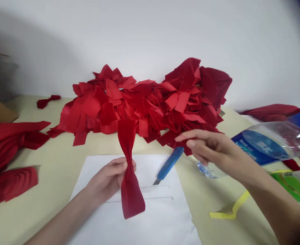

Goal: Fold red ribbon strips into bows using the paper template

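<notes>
A red fabric bow piece [133,200] stands upright, pinched at its narrow middle between the thumb and fingers of my left hand [111,177]. Below it lies a white paper sheet [165,221] with thin drawn lines. A blue utility knife [170,163], its blade tip showing, rests at the sheet's upper right. My right hand [208,146] is just above and right of the knife, in front of the red pile, with thumb and index finger apart and nothing visible between them; its other fingers are curled.
A large heap of red fabric pieces [139,105] lies along the wall. More red strips [9,143] are at the left, near a small red bow [48,101]. At the right are a plastic bottle [264,143], a green packet [293,183] and a yellow strip [238,204].
</notes>
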`<state>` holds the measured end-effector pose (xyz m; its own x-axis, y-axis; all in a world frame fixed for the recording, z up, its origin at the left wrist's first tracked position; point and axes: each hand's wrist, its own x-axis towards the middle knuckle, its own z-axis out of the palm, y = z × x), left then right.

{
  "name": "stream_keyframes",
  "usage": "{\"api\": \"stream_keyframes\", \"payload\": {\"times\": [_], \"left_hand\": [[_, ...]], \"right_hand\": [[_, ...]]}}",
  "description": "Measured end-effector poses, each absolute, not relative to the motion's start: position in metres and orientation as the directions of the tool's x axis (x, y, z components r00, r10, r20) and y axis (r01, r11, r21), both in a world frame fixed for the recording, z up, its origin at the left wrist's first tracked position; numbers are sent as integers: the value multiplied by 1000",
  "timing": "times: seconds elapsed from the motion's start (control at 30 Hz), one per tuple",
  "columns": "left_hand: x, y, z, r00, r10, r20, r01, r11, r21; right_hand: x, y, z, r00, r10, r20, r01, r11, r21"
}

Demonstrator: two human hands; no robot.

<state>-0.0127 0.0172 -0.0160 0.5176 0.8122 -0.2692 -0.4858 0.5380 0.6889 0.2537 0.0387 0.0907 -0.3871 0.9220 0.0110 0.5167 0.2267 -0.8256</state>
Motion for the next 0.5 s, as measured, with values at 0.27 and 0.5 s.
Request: {"api": "stream_keyframes", "payload": {"times": [0.27,0.5], "left_hand": [[-10,16,-15,419,875,-241,-570,460,680],[0,11,-3,203,931,-303,-526,364,768]], "right_hand": [[226,27,69,-363,859,360,847,465,-257],[177,15,42,-375,788,489,714,582,-390]]}}
